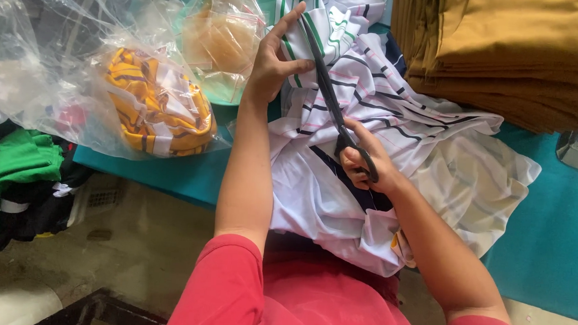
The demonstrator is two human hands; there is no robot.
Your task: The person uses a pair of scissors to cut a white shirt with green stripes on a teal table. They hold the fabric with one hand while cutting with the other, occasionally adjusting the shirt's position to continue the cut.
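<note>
The left hand (277, 64) pinched a fold of the striped shirt (368, 140) between thumb and fingers, lifting the cloth taut so the blades could reach it. The right hand (367, 162) was closed through the loops of the black scissors (334, 99), whose blades lay nearly together and pointed up toward that pinched edge — a grip that steadied the tool along the fabric. The shirt, white with dark, green and pink stripes, lay bunched on the teal table (545, 245) and spilled over its near edge against the person's red top, close enough for both hands to work it.

To the left lay a clear plastic bag (66, 62) holding a yellow striped garment (158, 108), with smaller bags of orange cloth (223, 39) behind. A stack of folded mustard fabric (514, 55) stood at the far right. Green and black clothes (18, 183) lay heaped on the floor below.
</note>
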